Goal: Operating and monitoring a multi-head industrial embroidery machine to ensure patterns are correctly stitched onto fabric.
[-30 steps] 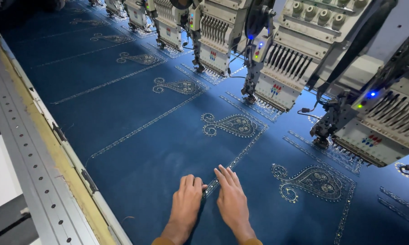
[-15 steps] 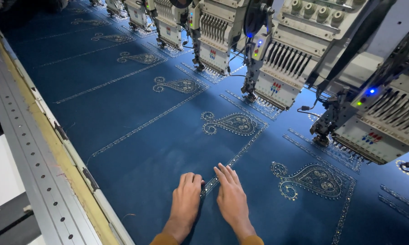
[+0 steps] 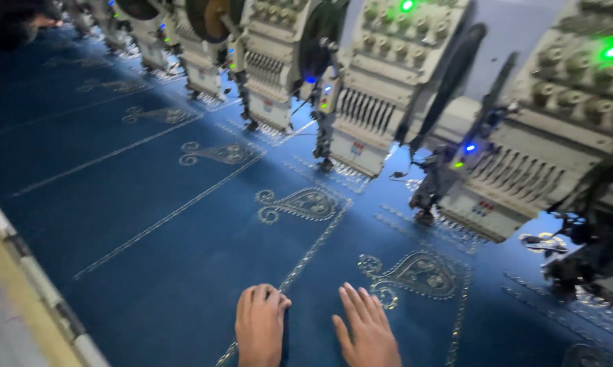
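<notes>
Dark blue fabric (image 3: 150, 217) with silver paisley embroidery lies stretched across a long machine bed. My left hand (image 3: 260, 326) rests flat on the cloth at the bottom edge, fingers together, beside a stitched silver line (image 3: 306, 255). My right hand (image 3: 367, 329) lies flat just to its right, fingers spread, its fingertips close to a paisley motif (image 3: 415, 275). Neither hand holds anything.
A row of white embroidery heads (image 3: 381, 102) with needles and green and blue lights runs along the far side of the fabric. A metal frame rail (image 3: 28, 292) borders the cloth at the left. More paisley motifs (image 3: 299, 202) repeat up the cloth.
The view has swung right and closer to the machine heads. Both hands stay flat on the fabric, now a little apart, with the right hand's fingers more spread.
</notes>
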